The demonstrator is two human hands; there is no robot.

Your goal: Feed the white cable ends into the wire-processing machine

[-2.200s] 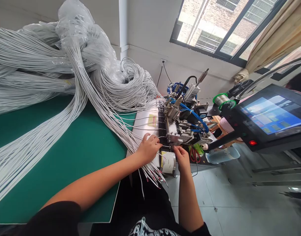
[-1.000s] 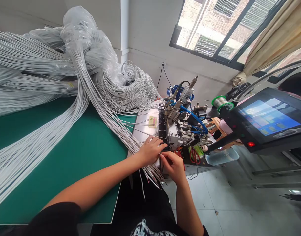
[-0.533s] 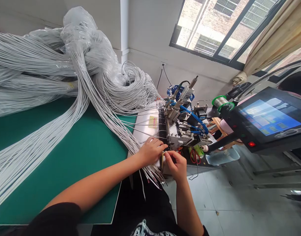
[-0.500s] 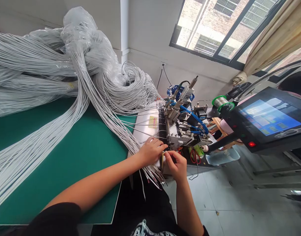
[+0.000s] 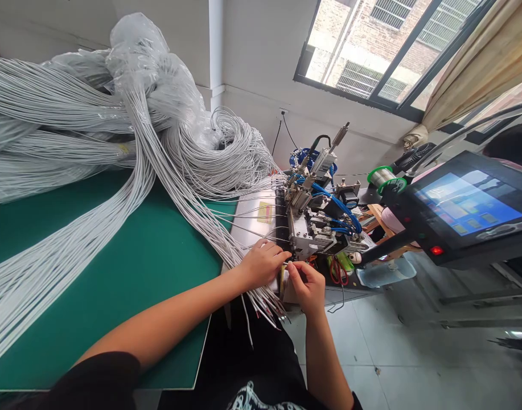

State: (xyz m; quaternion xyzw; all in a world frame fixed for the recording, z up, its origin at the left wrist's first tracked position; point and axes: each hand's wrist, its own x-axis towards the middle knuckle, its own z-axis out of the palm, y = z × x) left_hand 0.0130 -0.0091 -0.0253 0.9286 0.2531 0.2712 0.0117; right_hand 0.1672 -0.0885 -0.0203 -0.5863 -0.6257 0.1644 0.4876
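My left hand [image 5: 264, 265] reaches over the loose ends of a bundle of white cables [image 5: 209, 225], its fingers closed at the front edge of a wire-processing machine [image 5: 305, 213]. Close beside it, my right hand [image 5: 308, 286] pinches thumb against forefinger. A thin pale cable end shows between the two sets of fingertips, and both hands appear to grip it. Fingers hide most of that piece. Cut cable ends [image 5: 267, 307] hang below my left wrist, over the table edge.
A green table [image 5: 171, 273] carries large cable coils [image 5: 235, 159] in clear plastic. To the right stand a control screen [image 5: 469, 202], a solder wire spool [image 5: 386, 180], red-handled scissors [image 5: 338, 270] and a clear plastic bin [image 5: 386, 270]. Another person is partly visible behind the screen.
My right hand has shifted very slightly to the right, and the fingertips sit a little differently. The rod on top of the machine has risen slightly. The cable bundle looks the same.
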